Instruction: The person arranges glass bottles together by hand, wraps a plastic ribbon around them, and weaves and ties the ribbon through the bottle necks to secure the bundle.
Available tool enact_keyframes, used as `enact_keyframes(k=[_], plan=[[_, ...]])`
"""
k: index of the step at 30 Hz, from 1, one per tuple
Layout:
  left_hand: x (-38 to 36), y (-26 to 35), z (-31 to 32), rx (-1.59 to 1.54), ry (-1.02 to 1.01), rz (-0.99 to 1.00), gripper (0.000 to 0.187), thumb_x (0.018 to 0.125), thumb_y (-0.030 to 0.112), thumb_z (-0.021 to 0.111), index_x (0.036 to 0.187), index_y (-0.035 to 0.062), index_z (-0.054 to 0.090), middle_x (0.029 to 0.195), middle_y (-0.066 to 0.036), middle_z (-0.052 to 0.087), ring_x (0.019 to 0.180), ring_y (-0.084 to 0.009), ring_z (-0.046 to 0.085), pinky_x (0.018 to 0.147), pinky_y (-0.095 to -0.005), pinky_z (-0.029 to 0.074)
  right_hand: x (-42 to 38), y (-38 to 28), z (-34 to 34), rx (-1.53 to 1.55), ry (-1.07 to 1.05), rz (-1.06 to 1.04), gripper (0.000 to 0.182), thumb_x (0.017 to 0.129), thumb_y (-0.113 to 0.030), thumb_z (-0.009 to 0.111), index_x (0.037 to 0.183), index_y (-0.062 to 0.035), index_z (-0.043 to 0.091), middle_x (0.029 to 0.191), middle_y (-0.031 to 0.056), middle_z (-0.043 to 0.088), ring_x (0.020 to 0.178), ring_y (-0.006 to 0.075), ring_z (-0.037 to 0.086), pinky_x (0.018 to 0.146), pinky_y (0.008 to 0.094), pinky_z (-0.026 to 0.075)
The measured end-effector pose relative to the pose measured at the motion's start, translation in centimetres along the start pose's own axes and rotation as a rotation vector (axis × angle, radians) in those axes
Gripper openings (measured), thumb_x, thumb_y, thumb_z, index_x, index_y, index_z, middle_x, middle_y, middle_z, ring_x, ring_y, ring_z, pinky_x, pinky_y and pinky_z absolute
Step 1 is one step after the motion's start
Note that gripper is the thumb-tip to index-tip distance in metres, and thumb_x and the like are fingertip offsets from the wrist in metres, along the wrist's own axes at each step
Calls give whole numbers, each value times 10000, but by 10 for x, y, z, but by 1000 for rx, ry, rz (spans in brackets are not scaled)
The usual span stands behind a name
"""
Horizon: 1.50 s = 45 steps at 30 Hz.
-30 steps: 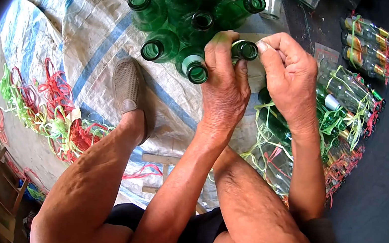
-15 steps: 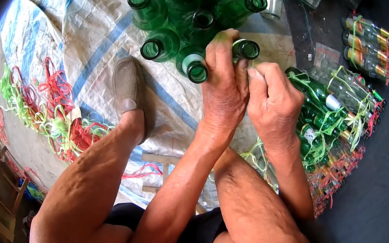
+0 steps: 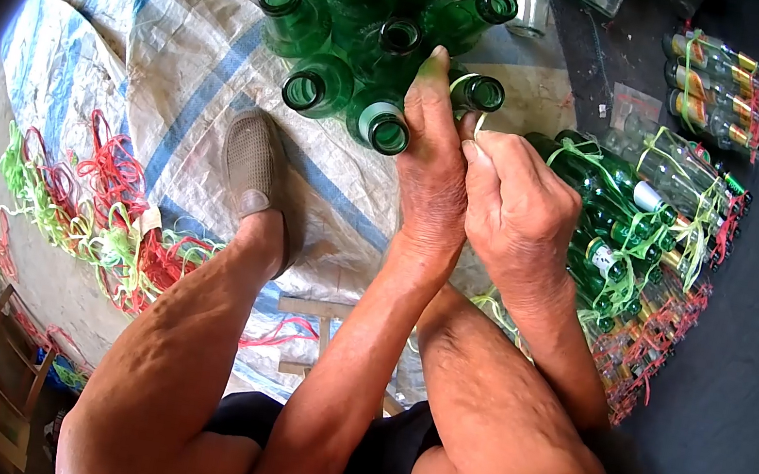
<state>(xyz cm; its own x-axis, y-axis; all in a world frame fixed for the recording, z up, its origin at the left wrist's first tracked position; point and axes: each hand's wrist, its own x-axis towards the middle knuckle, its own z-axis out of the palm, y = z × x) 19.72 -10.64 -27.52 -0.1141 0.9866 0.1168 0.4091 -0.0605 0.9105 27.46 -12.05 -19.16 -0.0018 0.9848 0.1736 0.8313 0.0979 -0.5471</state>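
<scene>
A cluster of upright green glass bottles (image 3: 319, 86) stands at the top centre, their open mouths facing me. My left hand (image 3: 435, 162) is pressed against the near bottles, one finger stretched up between the necks. Its other fingers are bent in and mostly hidden, so what they grip cannot be made out. Just right of it, my right hand (image 3: 524, 200) is closed in a pinch on a thin pale strip of plastic twine (image 3: 481, 127). This strip rises beside the neck of the rightmost near bottle (image 3: 481, 93).
Bundles of tied bottles (image 3: 630, 201) lie to the right, with more tied bottles (image 3: 716, 86) farther up. Tangled red and green twine (image 3: 122, 218) lies on the left. A striped woven sheet (image 3: 189, 101) covers the floor under my shoe (image 3: 258, 160). A wooden stool (image 3: 315, 308) shows between my legs.
My right hand has shifted slightly left and down, and the pale twine now shows above its fingertips. The left hand's upright finger has straightened a little; several bottles have shifted slightly.
</scene>
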Motion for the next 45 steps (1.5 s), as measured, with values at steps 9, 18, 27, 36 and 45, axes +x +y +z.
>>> enact_keyframes(k=[9,18,27,36,45], plan=[[-9,-1,-4,-28,-31,-17,724,955,35,653,1606,9,337,1469,-254,517,1339,-371,539,1096,-385,460,-4,-13,-8,-16,-59,25,146,920,-5,719,1062,3,685,888,165,711,731,371,705,613,410,550],[-15,7,-16,-5,-60,47,745,954,5,622,1620,-15,290,1436,-277,493,1296,-400,559,1064,-383,482,-9,-21,-16,-21,-84,12,192,930,-22,702,1121,-2,702,940,163,720,759,385,707,635,417,568],[-32,22,-44,-22,-67,101,687,915,19,663,1542,-69,395,1511,-320,477,1347,-464,541,1076,-443,497,-18,-23,-24,-79,-132,30,147,948,-69,674,1089,-44,704,943,148,718,770,398,703,637,442,572],[-33,26,-65,-77,-124,107,436,897,3,670,1307,149,698,1063,-129,669,899,-348,684,742,-427,566,-24,-23,-35,-85,-216,-20,20,926,-47,659,944,-57,654,805,134,631,707,406,653,584,465,528],[-35,18,-69,-65,-75,142,223,903,15,698,1117,76,702,917,-115,644,791,-345,653,688,-421,534,-25,-16,-46,142,-209,24,127,929,-36,717,1049,2,729,921,163,725,770,331,706,670,380,562]])
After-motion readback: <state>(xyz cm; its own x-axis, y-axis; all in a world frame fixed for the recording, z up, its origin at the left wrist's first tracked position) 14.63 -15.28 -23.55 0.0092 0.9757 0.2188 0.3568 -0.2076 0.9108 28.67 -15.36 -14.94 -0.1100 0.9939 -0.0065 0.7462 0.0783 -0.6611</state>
